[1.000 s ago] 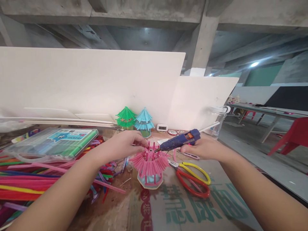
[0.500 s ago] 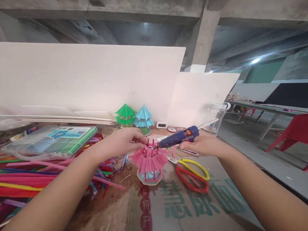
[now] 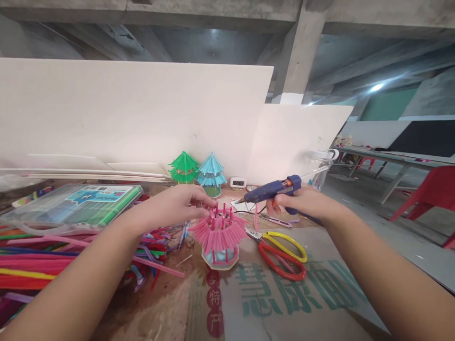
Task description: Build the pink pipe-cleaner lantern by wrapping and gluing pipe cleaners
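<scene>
A small pink pavilion model (image 3: 221, 235), made of fuzzy pipe-cleaner strips with upright posts on top, stands on a pale blue octagonal base. My left hand (image 3: 183, 203) has its fingers closed at the upper left of this model, by the posts; the fingertips are partly hidden. My right hand (image 3: 302, 201) grips a dark blue hot glue gun (image 3: 268, 190), its nozzle pointing left, above and to the right of the model and apart from it. Scissors (image 3: 282, 253) with one red and one yellow handle lie just right of the model.
Behind stand a green pavilion (image 3: 183, 168), a light blue pavilion (image 3: 212, 170) and a small digital clock (image 3: 238, 183). At left are loose pipe cleaners (image 3: 39, 263) and a clear plastic case (image 3: 71, 208). Printed cardboard (image 3: 284, 303) covers the front; a clear jar (image 3: 318, 168) stands at right.
The glue gun has moved up and right, its nozzle leaving the posts of the pink pavilion. My left hand stays at the model's upper left.
</scene>
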The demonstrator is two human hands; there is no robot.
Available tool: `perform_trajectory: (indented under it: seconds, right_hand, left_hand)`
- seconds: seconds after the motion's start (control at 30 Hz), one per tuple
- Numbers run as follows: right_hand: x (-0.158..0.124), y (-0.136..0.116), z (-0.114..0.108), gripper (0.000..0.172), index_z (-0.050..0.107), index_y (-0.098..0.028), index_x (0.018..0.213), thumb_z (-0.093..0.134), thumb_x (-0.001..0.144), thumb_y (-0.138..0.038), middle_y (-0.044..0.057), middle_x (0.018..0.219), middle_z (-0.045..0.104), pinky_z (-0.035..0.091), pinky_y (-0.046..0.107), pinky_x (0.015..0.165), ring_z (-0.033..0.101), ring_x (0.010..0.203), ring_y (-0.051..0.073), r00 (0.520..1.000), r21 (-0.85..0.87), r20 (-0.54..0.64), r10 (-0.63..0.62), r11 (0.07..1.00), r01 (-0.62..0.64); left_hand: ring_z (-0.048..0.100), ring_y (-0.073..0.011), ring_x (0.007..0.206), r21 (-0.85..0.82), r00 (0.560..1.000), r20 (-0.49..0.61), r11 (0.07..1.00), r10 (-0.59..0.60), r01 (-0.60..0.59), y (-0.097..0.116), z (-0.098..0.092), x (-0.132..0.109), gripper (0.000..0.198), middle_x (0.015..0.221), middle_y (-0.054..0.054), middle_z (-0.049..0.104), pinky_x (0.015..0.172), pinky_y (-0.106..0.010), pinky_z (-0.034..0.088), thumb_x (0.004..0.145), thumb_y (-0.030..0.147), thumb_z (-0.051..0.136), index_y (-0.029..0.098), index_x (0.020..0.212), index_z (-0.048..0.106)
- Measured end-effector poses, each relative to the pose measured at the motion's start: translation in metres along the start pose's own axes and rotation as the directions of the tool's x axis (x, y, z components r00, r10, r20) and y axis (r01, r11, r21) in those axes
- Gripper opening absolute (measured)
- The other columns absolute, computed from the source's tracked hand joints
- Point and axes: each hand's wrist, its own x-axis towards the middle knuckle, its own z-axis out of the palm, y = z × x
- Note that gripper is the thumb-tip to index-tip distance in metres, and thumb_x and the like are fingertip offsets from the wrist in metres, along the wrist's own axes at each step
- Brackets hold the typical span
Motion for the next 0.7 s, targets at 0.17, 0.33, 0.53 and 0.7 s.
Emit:
perform_trajectory:
  seconds: [0.17,0.33,0.53,0.7]
  right_hand:
    - [0.01,0.019,0.0,0.051,0.069,-0.015,0.075,0.054,0.078,-0.064,0.007,0.076,0.069,0.044,0.026,0.056,0.06,0.069,0.017,0.974,0.119,-0.164,0.154,0.984,-0.135]
    - [0.047,0.052,0.013,0.042,0.068,-0.013,0.1,0.061,0.08,-0.049,0.007,0.089,0.071,0.044,0.025,0.056,0.061,0.073,0.016,0.908,0.116,-0.297,0.296,0.955,-0.274]
    - [0.081,0.097,0.039,0.02,0.066,-0.011,0.098,0.065,0.087,-0.029,0.005,0.091,0.069,0.054,0.032,0.076,0.065,0.084,0.017,0.888,0.017,-0.231,0.396,0.915,-0.404]
    - [0.076,0.114,0.052,0.029,0.062,-0.014,0.109,0.057,0.094,-0.038,0.005,0.105,0.066,0.056,0.038,0.078,0.065,0.089,0.018,0.879,-0.093,-0.185,0.439,0.883,-0.46]
  left_hand:
    - [0.067,-0.0194,0.089,-0.043,0.969,-0.246,0.999,-0.012,0.002,-0.011,-0.013,-0.005,0.031,0.095,-0.002,0.074,0.079,-0.028,0.051,0.086,0.046,0.053,0.024,0.092,0.074]
    - [0.067,-0.0189,0.077,-0.18,0.917,-0.393,0.984,-0.064,-0.009,-0.012,-0.012,-0.004,0.032,0.083,-0.002,0.073,0.069,-0.028,0.053,0.079,0.048,0.061,0.022,0.094,0.07]
    - [0.069,-0.0213,0.084,-0.157,0.893,-0.435,0.986,-0.119,0.055,-0.008,-0.007,-0.005,0.031,0.092,-0.002,0.076,0.073,-0.029,0.054,0.079,0.05,0.064,0.024,0.089,0.074]
    - [0.07,-0.0221,0.083,-0.202,0.901,-0.43,0.979,-0.053,-0.039,-0.001,-0.004,-0.004,0.028,0.087,-0.003,0.077,0.077,-0.033,0.057,0.078,0.044,0.062,0.024,0.091,0.077]
